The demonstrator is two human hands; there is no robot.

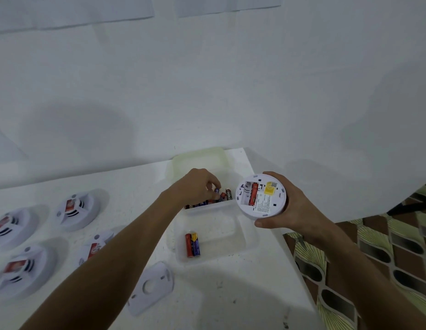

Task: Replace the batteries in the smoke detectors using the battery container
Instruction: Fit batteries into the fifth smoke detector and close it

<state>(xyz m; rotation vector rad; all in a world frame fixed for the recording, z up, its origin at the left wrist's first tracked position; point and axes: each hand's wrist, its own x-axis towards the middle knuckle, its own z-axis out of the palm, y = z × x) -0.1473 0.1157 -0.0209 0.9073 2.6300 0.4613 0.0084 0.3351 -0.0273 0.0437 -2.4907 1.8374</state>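
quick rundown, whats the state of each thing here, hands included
left hand: in far battery container, fingers curled on a battery
right hand: grips smoke detector
smoke detector: held tilted, back open, one red battery in, one slot empty
far battery container: open, many batteries
near container: open, two batteries lying side by side
mounting plate: detached, flat on table
four detectors: on table at left

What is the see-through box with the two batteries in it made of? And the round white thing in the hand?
The box looks like thin, cloudy plastic: the white table shows through its walls and its rim is softly rounded. The round smoke detector held by the right hand looks like hard, smooth white plastic with a slight sheen, moulded slots and a paper label. Its inside parts are too small to tell.
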